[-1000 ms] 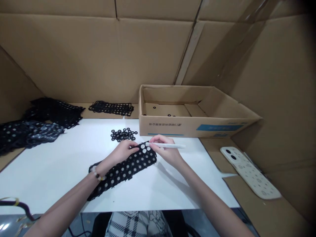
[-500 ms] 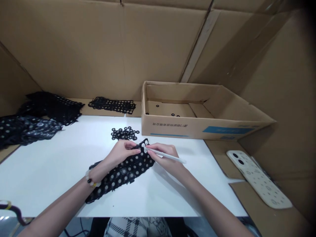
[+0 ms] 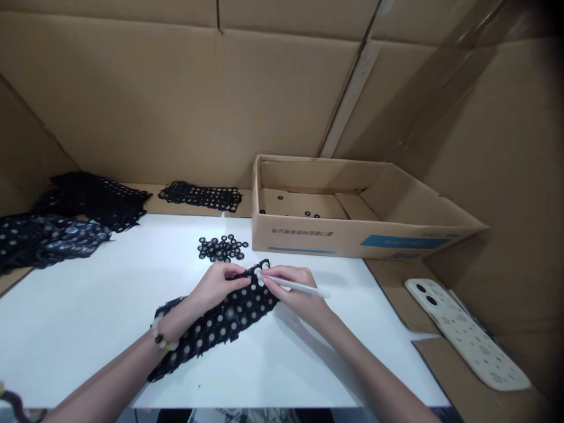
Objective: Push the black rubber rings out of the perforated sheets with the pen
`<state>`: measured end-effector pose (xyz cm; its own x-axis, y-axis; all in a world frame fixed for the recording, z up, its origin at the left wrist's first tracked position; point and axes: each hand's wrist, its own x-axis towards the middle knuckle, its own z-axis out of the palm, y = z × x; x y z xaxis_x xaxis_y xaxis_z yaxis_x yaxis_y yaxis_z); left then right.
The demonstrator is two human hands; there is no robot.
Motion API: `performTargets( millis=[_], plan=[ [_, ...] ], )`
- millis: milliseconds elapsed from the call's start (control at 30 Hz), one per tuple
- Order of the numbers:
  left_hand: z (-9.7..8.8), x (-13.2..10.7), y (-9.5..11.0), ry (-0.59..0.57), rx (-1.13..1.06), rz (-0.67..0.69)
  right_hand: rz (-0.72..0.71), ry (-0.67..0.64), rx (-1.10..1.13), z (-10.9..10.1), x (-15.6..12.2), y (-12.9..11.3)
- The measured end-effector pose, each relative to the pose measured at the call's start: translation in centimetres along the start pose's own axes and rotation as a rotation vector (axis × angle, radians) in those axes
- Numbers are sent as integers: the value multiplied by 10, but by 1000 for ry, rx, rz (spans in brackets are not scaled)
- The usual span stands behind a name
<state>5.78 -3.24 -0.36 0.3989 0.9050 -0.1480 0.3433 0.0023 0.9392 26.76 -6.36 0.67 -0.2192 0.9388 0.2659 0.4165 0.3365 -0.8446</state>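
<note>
Your left hand [image 3: 215, 286] pinches the black perforated sheet [image 3: 220, 329] on the white board [image 3: 88, 335]; your right hand [image 3: 295, 291] grips a white stylus [image 3: 306, 287] at its edge. Beyond lie loose black rings [image 3: 222, 248], and the cardboard box [image 3: 352, 242] holds a few more rings [image 3: 311, 214].

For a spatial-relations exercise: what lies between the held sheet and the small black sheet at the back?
The head view shows a pile of black rings on the white table, between the held sheet and the back sheet.
</note>
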Motion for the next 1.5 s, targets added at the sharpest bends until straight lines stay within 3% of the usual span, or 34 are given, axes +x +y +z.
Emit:
performTargets(
  millis=[200,467,700,833,967,1133,1333,1500],
  plan=[
    [5,1,-5,47,68,52,17,-64,26,-2,3,5],
    [9,-4,1,216,138,127,-76,81,-43,11,0,5],
    [7,-4,1,140,212,218,-145,87,-70,21,-2,12],
    [11,-4,-1,199,192,164,-288,104,-109,25,-2,20],
    [12,-1,-9,300,155,137,-332,157,-145,28,-2,19],
    [9,1,-10,234,163,218,-223,178,-108,31,-5,13],
    [6,-4,2,-4,184,246,-33,150,-90,28,-6,6],
    [9,-2,-2,143,331,217,-61,113,-62,28,-5,4]
  ],
)
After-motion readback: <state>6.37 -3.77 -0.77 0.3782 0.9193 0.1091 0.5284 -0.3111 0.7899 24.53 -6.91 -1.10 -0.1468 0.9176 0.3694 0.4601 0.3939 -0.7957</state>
